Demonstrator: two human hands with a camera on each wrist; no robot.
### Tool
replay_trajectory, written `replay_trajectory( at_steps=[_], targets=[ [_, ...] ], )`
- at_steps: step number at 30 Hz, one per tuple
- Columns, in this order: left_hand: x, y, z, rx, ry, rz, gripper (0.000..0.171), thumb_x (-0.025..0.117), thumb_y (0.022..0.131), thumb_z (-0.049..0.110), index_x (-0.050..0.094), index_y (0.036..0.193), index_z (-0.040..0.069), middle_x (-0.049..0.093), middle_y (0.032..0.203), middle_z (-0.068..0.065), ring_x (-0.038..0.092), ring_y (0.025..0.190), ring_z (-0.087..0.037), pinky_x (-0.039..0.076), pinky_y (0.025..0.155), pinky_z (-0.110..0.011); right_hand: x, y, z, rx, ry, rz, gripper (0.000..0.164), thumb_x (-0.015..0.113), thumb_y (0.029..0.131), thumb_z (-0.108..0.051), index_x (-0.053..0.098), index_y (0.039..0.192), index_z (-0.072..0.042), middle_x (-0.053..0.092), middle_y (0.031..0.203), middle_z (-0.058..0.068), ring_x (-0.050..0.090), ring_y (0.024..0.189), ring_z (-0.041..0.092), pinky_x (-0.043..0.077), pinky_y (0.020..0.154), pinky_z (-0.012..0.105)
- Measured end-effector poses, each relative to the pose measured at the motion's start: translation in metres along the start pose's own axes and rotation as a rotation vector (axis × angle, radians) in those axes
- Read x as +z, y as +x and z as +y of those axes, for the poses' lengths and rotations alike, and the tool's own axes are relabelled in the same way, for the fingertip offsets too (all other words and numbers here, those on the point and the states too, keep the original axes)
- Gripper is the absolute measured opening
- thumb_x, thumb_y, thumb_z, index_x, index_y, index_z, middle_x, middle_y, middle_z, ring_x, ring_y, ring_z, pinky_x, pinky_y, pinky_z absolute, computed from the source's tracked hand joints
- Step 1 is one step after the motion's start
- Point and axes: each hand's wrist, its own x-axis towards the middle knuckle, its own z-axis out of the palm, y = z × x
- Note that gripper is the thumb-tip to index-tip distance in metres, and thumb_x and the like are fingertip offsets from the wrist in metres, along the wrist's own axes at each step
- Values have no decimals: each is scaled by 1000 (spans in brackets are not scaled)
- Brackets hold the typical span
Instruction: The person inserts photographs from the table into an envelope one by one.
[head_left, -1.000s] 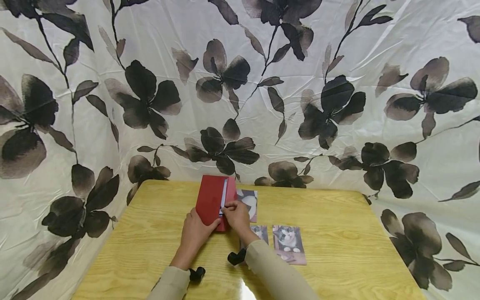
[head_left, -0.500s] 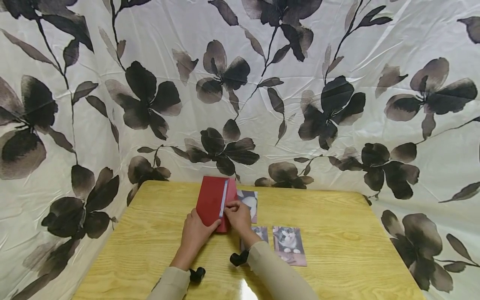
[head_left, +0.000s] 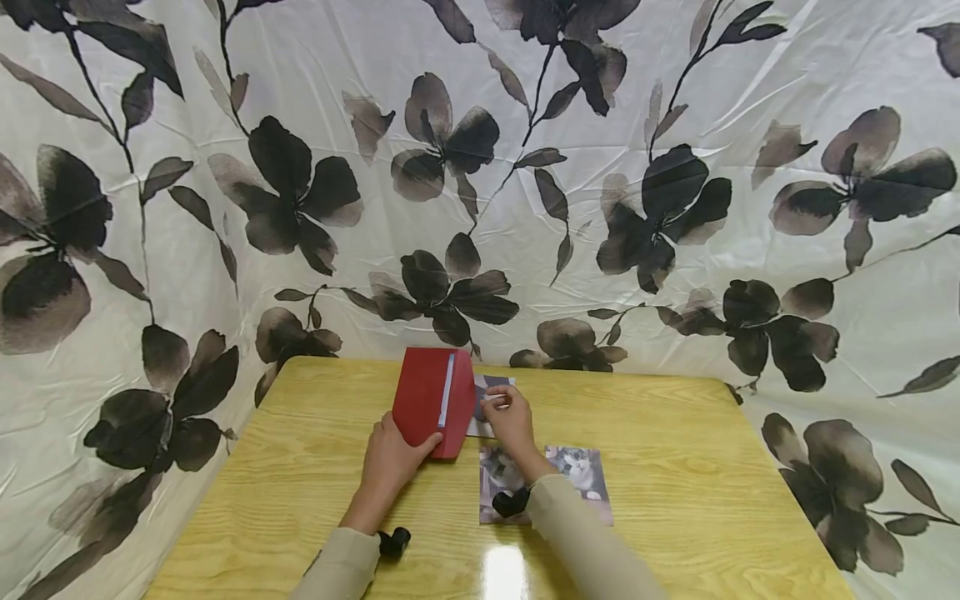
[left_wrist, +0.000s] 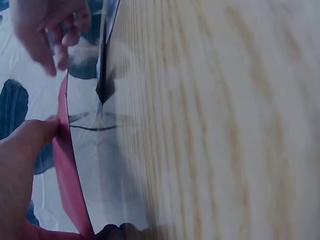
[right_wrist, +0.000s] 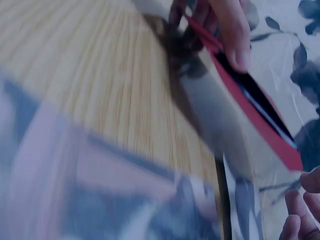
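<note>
A: Head cam?
B: Bright, sharp. White glare (head_left: 504, 573) on the counter (head_left: 690, 475), camera-side of the right hand (head_left: 512, 423).
A: Wrists?
B: Dimmer, bluish. Left: that hand soft. Right: foreground photo (right_wrist: 125, 195) smeared.

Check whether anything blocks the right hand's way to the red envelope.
Nothing visible does. The red envelope has its open flap toward the right hand, and no object shows between them. The left hand holds the envelope's near end; the photo behind the right hand appears flat on the table.
</note>
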Motion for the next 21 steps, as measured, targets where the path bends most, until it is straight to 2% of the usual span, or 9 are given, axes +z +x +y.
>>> replay_trajectory(
  at_steps=[3, 7, 10, 14, 21],
  targets=[
    [0, -1, 1, -17, -14, -5, 95, 88, 87, 47, 41, 146, -11, 57, 129, -29, 59, 116, -43, 56, 96, -59, -11, 2, 5, 22, -9, 12, 26, 75, 99, -11, 71, 122, 0, 69, 94, 11, 63, 71, 17, 49, 56, 29],
    [0, -2, 1, -31, -21, -15, 96, 88, 87, 46, 40, 147, -11, 57, 131, -29, 59, 118, -44, 57, 97, -59, -24, 2, 11, 46, -59, 30, 26, 78, 97, -13, 72, 119, -2, 69, 94, 10, 61, 70, 16, 49, 56, 30],
    [1, -3, 1, -33, -22, -22, 96, 88, 87, 46, 40, 147, -11, 57, 131, -29, 59, 118, -44, 56, 97, -58, -33, 2, 15, 43, -128, 33, 26, 80, 96, -14, 72, 118, -2, 70, 96, 11, 64, 75, 19, 52, 66, 34],
    [2, -1, 0, -25, -18, -19, 96, 87, 87, 47, 39, 147, -11, 56, 131, -29, 59, 118, -43, 56, 97, -58, -41, 3, 18, 37, -208, 15, 30, 82, 96, -17, 71, 119, 0, 71, 103, 14, 70, 90, 27, 57, 81, 44],
    [0, 0, 0, -21, -18, -23, 96, 87, 88, 46, 39, 149, -10, 56, 133, -29, 58, 120, -44, 56, 98, -59, -49, 5, 22, 78, -341, -24, 37, 88, 91, -24, 69, 115, -3, 72, 107, 13, 68, 98, 30, 56, 87, 51]
  ],
)
